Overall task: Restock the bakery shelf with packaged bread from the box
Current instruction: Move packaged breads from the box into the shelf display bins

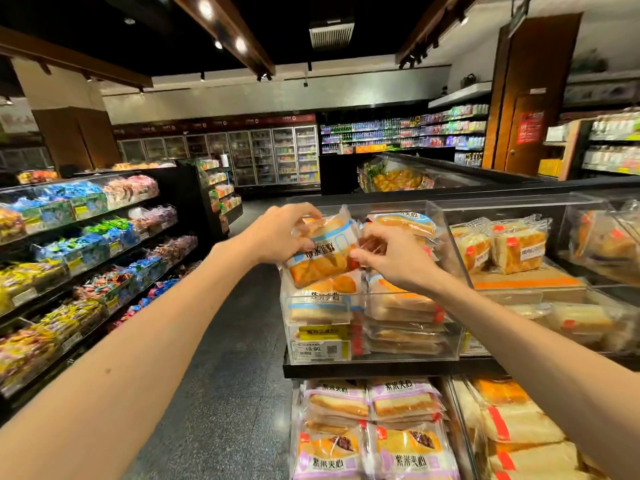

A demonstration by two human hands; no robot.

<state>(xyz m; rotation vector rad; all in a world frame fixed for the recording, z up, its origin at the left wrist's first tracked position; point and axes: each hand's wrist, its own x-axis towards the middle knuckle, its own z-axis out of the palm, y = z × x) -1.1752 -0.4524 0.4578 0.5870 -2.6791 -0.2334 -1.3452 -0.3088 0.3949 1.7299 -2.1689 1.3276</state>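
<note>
Both forearms [145, 341] reach toward a bread pack [327, 261], held tilted above the clear bin [408, 355]. Left hand [277, 233] pinches its top left edge and right hand [393, 254] pinches its right edge. Stacked packs [401, 306] fill the bin beneath.

A bread packet [323, 258] tops the stack [398, 317], seemingly inside the bin [454, 289].
</note>
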